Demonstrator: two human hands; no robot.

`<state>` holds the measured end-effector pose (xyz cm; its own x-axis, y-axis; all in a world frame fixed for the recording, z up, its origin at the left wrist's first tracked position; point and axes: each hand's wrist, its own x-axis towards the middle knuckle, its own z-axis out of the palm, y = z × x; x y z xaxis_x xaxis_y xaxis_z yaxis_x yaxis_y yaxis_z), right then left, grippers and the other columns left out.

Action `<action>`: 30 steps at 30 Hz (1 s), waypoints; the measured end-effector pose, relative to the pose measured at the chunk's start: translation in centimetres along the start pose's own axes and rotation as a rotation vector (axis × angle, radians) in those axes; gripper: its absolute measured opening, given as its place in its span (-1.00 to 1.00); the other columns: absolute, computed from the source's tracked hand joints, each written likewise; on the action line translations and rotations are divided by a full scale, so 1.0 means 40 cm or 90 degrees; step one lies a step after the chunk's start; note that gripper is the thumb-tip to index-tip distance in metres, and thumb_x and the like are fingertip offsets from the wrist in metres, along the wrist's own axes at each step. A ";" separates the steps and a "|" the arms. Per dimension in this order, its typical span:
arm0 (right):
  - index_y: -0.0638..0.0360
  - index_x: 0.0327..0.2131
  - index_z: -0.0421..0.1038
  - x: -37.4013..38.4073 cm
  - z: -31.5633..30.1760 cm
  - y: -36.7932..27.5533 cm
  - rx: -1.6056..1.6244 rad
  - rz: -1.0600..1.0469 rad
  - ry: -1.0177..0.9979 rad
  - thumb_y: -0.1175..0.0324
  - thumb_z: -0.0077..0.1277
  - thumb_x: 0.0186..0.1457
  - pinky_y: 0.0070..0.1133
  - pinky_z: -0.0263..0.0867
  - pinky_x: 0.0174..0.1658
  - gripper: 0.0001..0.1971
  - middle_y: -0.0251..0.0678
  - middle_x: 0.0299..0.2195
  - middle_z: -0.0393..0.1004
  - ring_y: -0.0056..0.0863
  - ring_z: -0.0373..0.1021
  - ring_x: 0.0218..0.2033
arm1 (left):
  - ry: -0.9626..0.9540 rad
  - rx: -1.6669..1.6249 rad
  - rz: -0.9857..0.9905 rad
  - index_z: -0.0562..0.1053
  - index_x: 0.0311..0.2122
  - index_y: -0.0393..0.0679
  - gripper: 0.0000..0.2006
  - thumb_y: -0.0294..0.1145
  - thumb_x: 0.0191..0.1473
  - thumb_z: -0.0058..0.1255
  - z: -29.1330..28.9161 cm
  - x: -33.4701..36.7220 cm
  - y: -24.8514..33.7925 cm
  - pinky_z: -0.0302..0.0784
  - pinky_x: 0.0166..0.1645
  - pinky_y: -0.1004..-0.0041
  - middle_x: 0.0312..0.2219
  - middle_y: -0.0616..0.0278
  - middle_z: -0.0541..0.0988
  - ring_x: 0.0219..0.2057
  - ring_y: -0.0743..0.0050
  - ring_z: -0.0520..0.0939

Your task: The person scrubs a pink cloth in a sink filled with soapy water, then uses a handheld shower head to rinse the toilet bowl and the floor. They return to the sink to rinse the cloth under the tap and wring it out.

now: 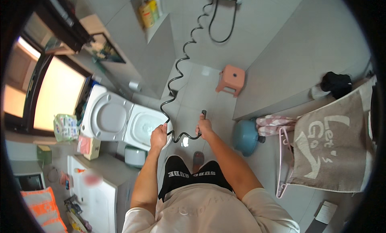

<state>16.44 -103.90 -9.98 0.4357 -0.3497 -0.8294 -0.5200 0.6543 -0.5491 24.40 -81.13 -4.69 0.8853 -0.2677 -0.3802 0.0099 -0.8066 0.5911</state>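
A black coiled hose (181, 72) hangs from a fixture at the far wall and winds down toward me in loose spirals. My left hand (159, 135) is closed around a part of this hose, over the rim of the open toilet (138, 126). To the right, my right hand (204, 127) grips a black sprayer handle (204, 112) at the hose's end; its upper tip shows above my fist. Between both hands the hose sags in a curl. Water shows in the toilet bowl, with seat and lid raised.
A pink stool (232, 79) stands by the far wall. At right are a blue basin-like container (245, 137), a pink hanger (280, 164) and a hanging grey-brown towel (331, 140). A small bin (134, 156) and white sink (94, 192) lie left. Bottles (147, 13) fill a niche.
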 end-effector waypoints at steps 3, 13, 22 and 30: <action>0.17 -0.32 0.14 0.023 -0.076 -0.139 0.134 -0.041 0.022 -0.08 -0.17 0.33 -0.37 0.28 -0.65 -0.55 -0.27 -0.58 0.28 -0.41 0.24 -0.71 | 0.006 -0.094 0.051 0.48 -0.38 -0.28 -0.46 0.05 0.32 -0.25 0.036 0.068 0.122 0.43 -0.16 -0.01 -0.40 -0.25 0.58 -0.28 -0.39 0.55; 0.08 -0.19 0.33 0.045 -0.116 -0.667 -0.016 -0.379 -0.096 0.05 0.12 0.21 -0.47 0.48 -0.31 -0.66 -0.40 -0.41 0.48 -0.53 0.47 -0.37 | -0.106 -0.569 0.081 0.43 -0.34 -0.13 -0.64 -0.08 0.38 -0.22 0.056 0.466 0.421 0.32 -0.53 0.56 -0.47 0.39 0.47 -0.62 0.68 0.37; 0.18 -0.22 0.32 0.058 0.053 -1.158 0.026 -0.554 -0.119 0.36 0.16 0.14 -0.47 0.52 -0.09 -0.76 -0.37 -0.31 0.44 -0.56 0.44 -0.27 | -0.120 -0.670 -0.019 0.38 -0.01 -0.17 -0.75 -0.25 0.36 -0.18 -0.076 0.864 0.777 0.47 -0.46 0.59 -0.25 0.34 0.50 -0.43 0.53 0.58; 0.25 -0.24 0.36 0.240 0.224 -1.623 -0.087 -0.898 -0.090 0.42 0.20 0.09 -0.64 0.32 -0.35 -0.76 -0.41 -0.44 0.50 -0.65 0.41 -0.43 | -0.173 -0.660 0.088 0.14 0.35 -0.11 -0.52 -0.37 0.36 -0.23 -0.188 1.018 1.133 0.49 -0.20 0.44 0.12 0.31 0.40 -0.15 0.44 0.59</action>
<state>60.97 -143.73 18.65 0.7037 -0.5697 0.4245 0.3422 -0.2518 -0.9053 64.37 -124.62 11.95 0.7778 -0.5329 -0.3332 0.4192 0.0449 0.9068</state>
